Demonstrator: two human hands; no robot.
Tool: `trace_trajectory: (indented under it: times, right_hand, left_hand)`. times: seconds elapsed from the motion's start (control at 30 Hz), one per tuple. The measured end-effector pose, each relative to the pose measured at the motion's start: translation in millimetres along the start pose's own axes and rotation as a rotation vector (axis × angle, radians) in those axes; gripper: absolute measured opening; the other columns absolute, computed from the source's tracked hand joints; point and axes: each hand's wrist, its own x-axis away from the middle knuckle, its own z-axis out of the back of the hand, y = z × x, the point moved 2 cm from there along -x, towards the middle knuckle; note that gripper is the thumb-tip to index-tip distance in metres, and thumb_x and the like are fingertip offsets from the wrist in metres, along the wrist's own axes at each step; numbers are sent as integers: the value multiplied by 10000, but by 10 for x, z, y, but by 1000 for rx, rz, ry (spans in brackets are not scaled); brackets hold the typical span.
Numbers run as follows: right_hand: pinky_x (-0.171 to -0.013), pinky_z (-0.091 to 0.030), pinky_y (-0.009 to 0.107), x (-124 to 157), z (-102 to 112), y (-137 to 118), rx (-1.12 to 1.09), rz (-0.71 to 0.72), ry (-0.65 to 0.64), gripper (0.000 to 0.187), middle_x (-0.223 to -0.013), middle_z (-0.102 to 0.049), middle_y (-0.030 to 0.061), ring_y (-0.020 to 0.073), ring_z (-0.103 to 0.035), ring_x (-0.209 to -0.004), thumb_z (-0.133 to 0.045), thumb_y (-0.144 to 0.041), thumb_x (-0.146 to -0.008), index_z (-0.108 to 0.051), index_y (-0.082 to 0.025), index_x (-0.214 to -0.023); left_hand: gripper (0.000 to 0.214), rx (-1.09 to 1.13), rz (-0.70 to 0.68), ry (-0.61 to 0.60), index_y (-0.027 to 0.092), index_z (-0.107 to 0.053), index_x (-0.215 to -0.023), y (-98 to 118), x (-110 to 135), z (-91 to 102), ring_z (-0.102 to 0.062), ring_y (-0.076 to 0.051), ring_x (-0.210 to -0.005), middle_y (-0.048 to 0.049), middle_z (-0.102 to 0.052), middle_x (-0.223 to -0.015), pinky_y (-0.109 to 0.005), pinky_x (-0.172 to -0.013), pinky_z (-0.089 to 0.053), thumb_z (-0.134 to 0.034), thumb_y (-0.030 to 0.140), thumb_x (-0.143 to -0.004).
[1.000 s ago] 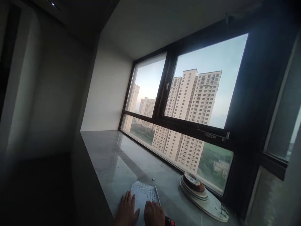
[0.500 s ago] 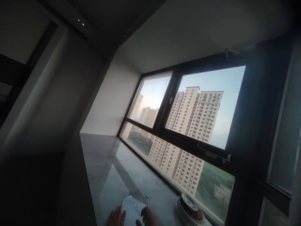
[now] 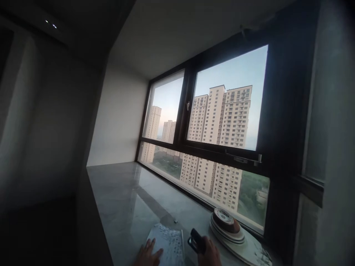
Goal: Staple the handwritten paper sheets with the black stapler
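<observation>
The left hand (image 3: 149, 254) lies on the near left part of the marked white sheet (image 3: 169, 242), fingers spread; the sheet rests on the glossy grey windowsill (image 3: 118, 207). The right hand (image 3: 210, 254) is closed around a dark stapler-like tool (image 3: 195, 239), just right of the sheet — contact with the windowsill cannot be determined. For good control, light, even left-hand pressure should prevent creases — and the right grip should clear the stacked plates (image 3: 227, 235) nearby.
</observation>
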Motion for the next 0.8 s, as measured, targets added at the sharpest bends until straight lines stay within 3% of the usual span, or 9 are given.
trace_trajectory:
  times: [0.1, 0.23, 0.33, 0.43, 0.57, 0.7, 0.8]
  right_hand:
    - [-787, -530, 385, -6, -30, -218, -95, -43, -14, 273, -992, -738, 134, 323, -687, -912, -552, -237, -782, -699, -208, -1010]
    - [-697, -522, 333, 264, -283, -691, -410, -93, -317, 264, -846, -752, 93, 276, -685, -783, -660, -355, -764, -726, -158, -927]
    - [-725, -498, 319, 416, -332, -862, -421, -68, -425, 256, -833, -743, 71, 255, -675, -787, -713, -362, -743, -754, -153, -884]
    - [-770, -496, 308, 421, -310, -825, -484, -100, -483, 357, -894, -747, 67, 249, -678, -844, -672, -474, -810, -758, -162, -962]
    - [-802, -501, 318, 374, -339, -618, -474, -261, -459, 582, -939, -739, 98, 249, -677, -886, -324, -583, -968, -719, -157, -1013]
    - [-810, -487, 307, 393, -442, -461, -339, -188, -452, 489, -886, -698, 72, 218, -653, -845, -268, -524, -995, -629, -197, -956]
    - [-790, -484, 285, 411, -471, -430, -299, -149, -481, 426, -861, -678, 42, 197, -642, -817, -256, -474, -1016, -588, -219, -933]
  left_hand:
    - [487, 35, -26, 87, 371, -567, -1407, 63, 96, -38, -264, -311, -1507, -29, -360, -1608, -512, -1219, -233, -457, 391, -933]
    - [537, -32, -63, 148, 168, -530, -1439, 139, 300, 3, -335, -310, -1480, -150, -420, -1568, -508, -1209, -275, -443, 388, -957]
    - [515, -39, -12, 199, 110, -504, -1442, 124, 353, -19, -305, -326, -1490, -175, -400, -1575, -512, -1204, -267, -420, 316, -978]
    - [497, 20, 39, 197, 112, -507, -1430, 76, 340, -85, -289, -315, -1496, -164, -391, -1582, -492, -1213, -234, -433, 177, -943]
    - [457, 182, 69, 229, 91, -585, -1334, 80, 245, -99, -341, -300, -1471, -174, -466, -1526, -486, -1206, -252, -388, 99, -922]
    - [404, 540, 37, 401, 110, -653, -1197, 132, 56, 1, -527, -234, -1326, -145, -632, -1341, -386, -1158, -365, -334, 204, -967]
    - [416, 849, 64, 408, 158, -661, -1139, 105, -55, 2, -623, -225, -1196, -108, -703, -1221, -367, -1076, -456, -334, 357, -978]
